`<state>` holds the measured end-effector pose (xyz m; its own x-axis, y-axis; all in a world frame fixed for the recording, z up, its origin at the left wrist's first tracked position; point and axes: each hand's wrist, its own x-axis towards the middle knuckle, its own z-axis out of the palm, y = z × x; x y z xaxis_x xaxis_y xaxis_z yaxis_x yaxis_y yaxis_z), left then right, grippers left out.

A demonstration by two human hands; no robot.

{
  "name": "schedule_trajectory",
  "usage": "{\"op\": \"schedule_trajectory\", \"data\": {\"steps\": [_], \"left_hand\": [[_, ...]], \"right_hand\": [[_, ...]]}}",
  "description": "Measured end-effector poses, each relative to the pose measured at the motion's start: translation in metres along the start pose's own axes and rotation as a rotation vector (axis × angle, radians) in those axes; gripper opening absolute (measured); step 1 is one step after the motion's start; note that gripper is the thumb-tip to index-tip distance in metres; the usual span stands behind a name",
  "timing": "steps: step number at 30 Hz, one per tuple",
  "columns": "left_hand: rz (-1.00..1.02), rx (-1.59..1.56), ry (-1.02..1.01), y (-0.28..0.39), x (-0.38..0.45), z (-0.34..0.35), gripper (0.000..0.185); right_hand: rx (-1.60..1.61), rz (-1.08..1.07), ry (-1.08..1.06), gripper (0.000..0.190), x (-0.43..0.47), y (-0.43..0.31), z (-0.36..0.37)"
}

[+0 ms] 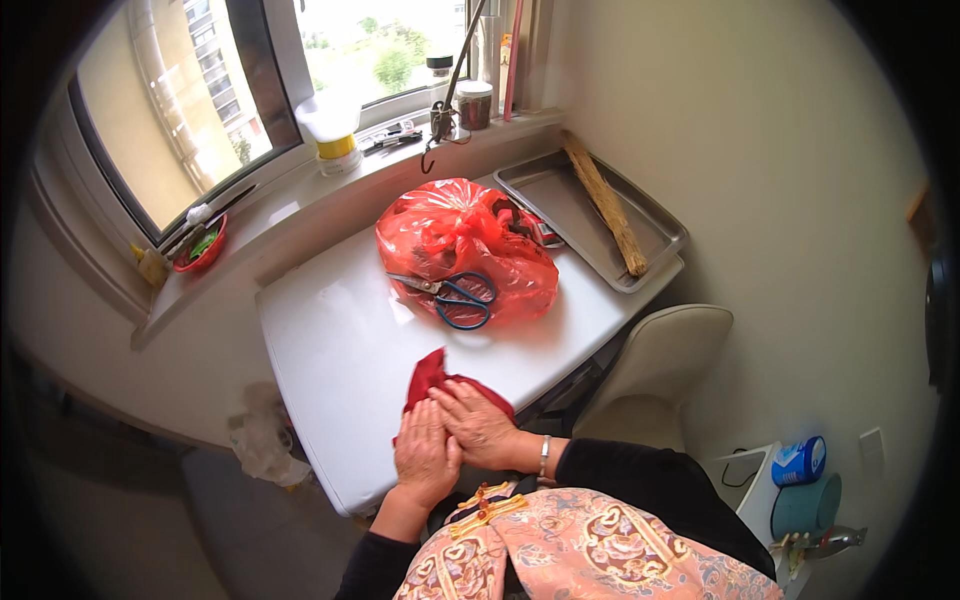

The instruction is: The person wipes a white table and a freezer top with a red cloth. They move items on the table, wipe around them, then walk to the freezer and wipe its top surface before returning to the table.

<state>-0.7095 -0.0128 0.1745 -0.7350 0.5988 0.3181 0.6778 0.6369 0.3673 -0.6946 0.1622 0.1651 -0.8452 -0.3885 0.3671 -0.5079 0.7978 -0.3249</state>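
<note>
A piece of dark red cloth [429, 375] lies at the near edge of the white table, with one pointed corner raised toward the far side. My left hand [427, 446] rests palm down on its near left part, fingers stretched out flat. Beside it, my right hand [480, 424] also lies flat on the cloth, its fingertips touching or overlapping the left fingers. Both hands cover much of the cloth, so its lower part is hidden. Farther off, scissors [457, 294] with blue handles lean against a knotted red plastic bag [480, 232]; the bag's contents are unclear.
The white table [330, 360] ends close to my body. A metal tray [551, 187] holding a bundle of dried stalks [607, 202] sits at the back right. A beige chair [660, 352] stands on the right. Jars, a hook scale [441, 120] and a red basket [201, 244] line the windowsill.
</note>
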Motion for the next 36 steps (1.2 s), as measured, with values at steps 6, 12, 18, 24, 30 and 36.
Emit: {"op": "schedule_trajectory", "data": {"steps": [6,12,18,24,30,36], "left_hand": [[-0.147,0.086,0.098,-0.047,-0.036,-0.029,0.06],[-0.19,0.148,0.102,-0.063,-0.043,-0.03,0.063],[-0.231,0.263,0.185,-0.058,-0.041,-0.02,0.058],[-0.24,0.35,0.196,-0.051,-0.038,-0.018,0.054],[-0.243,0.369,0.217,-0.045,-0.033,-0.021,0.051],[-0.275,0.375,0.214,-0.042,-0.032,-0.021,0.05]], "right_hand": [[0.066,-0.111,-0.076,0.065,0.057,-0.039,0.04],[0.164,-0.144,-0.043,0.065,0.073,-0.042,0.056],[0.63,-0.289,0.061,0.066,0.063,-0.01,0.016],[0.199,0.006,0.538,0.061,0.037,0.124,-0.087],[-0.387,0.585,0.602,0.067,-0.006,0.292,-0.178],[-0.241,0.993,0.286,0.08,-0.039,0.371,-0.198]]}}
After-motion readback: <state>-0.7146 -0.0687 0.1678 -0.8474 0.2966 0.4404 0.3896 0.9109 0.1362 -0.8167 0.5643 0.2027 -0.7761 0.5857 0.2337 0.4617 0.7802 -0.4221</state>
